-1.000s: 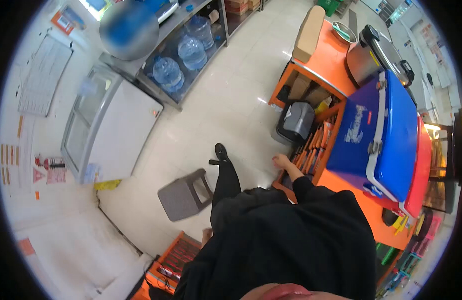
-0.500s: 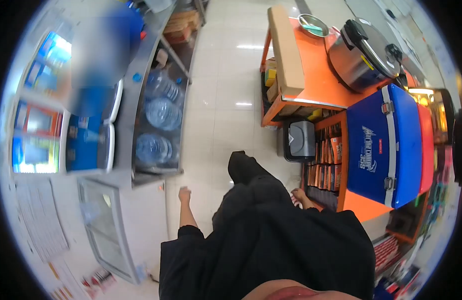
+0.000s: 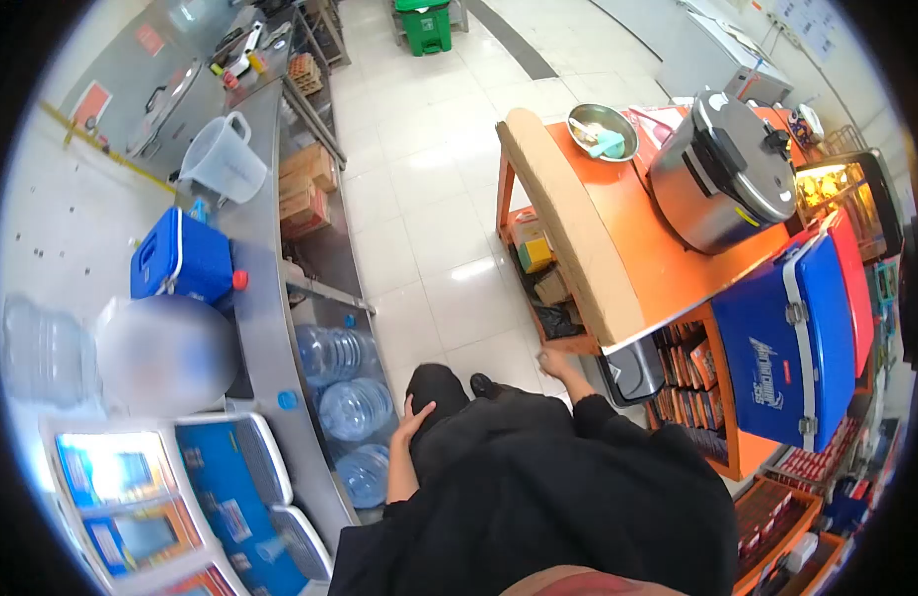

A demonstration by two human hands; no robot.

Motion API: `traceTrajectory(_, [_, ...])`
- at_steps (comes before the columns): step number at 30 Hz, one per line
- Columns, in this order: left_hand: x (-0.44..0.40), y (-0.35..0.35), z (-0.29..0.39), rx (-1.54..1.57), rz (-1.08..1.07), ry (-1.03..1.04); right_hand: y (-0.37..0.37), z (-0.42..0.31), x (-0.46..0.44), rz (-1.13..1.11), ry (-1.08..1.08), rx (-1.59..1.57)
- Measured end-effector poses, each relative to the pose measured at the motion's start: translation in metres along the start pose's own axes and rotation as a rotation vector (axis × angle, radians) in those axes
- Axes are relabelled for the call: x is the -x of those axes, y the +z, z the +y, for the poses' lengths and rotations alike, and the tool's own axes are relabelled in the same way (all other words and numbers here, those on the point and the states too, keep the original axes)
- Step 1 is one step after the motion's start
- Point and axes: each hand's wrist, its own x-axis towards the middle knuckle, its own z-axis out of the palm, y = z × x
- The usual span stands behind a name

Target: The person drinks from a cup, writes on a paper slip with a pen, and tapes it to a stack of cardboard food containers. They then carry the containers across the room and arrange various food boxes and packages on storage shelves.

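My left hand (image 3: pixel 413 421) is beside my left thigh, its fingers apart by the dark trousers (image 3: pixel 441 397), and nothing shows in it. Ahead of my body on the other side, my right hand (image 3: pixel 552 364) hangs with its fingers curled in, and I see nothing in it. That hand is nearest the lower corner of the orange table (image 3: pixel 668 283) and a black-and-grey bin (image 3: pixel 633 372), apart from both as far as I can see. Large clear water bottles (image 3: pixel 355 409) lie on the shelf to the left of my left hand.
Tiled floor (image 3: pixel 419 228) runs ahead between a steel counter (image 3: pixel 255 189) and the orange table. On the table stand a large steel cooker (image 3: pixel 717 179) and a metal bowl (image 3: pixel 603 134). A blue cooler box (image 3: pixel 792 348) is at right. A green bin (image 3: pixel 422 28) stands far ahead.
My body has moved forward along the aisle, and the table and cooker are nearer. My left hand has come in beside my thigh and its fingers have spread; my right hand has swung forward.
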Motion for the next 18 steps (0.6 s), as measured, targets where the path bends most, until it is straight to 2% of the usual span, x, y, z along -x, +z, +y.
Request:
traceTrajectory(2, [-0.029, -0.035, 0.036, 0.106, -0.055, -0.01, -0.027, -0.089, -0.051, 0.066, -0.171, -0.125])
traceTrajectory(4, [-0.098, -0.066, 0.052, 0.11, -0.153, 0.0, -0.046, -0.162, -0.097, -0.007, -0.117, -0.481])
traceTrajectory(7, [-0.184, -0.121, 0.095, -0.046, -0.357, 0.002, -0.077, -0.238, -0.146, -0.005, -0.071, -0.503])
traceTrajectory(8, [-0.233, -0.145, 0.091, -0.049, -0.438, 0.149, -0.069, -0.239, -0.169, 0.051, -0.105, -0.541])
traceTrajectory(10, [-0.301, -0.205, 0.137, -0.124, -0.502, 0.038, -0.054, -0.233, -0.194, 0.186, 0.04, -0.65])
traceTrajectory(11, [-0.324, -0.232, 0.155, -0.154, -0.53, -0.03, -0.039, -0.222, -0.197, 0.194, 0.104, -0.411])
traceTrajectory(12, [-0.35, -0.259, 0.179, -0.301, -0.456, 0.069, -0.024, -0.201, -0.209, 0.214, 0.167, -0.172])
traceTrajectory(13, [-0.389, -0.28, 0.199, -0.391, -0.324, 0.133, 0.022, -0.158, -0.225, 0.43, 0.158, -0.011])
traceTrajectory(14, [-0.429, -0.294, 0.216, -0.476, -0.195, 0.199, 0.041, -0.148, -0.219, 0.395, 0.33, -0.053])
traceTrajectory(15, [-0.457, -0.306, 0.237, -0.454, -0.101, 0.286, 0.038, -0.166, -0.197, 0.318, 0.471, -0.086])
traceTrajectory(16, [-0.481, -0.315, 0.264, -0.424, -0.012, 0.372, 0.053, -0.166, -0.184, 0.273, 0.543, -0.137])
traceTrajectory(17, [-0.501, -0.319, 0.291, -0.298, -0.093, 0.347, 0.057, -0.179, -0.168, 0.221, 0.673, -0.213])
traceTrajectory(18, [-0.514, -0.322, 0.315, -0.173, -0.171, 0.309, 0.083, -0.172, -0.164, 0.234, 0.702, -0.166])
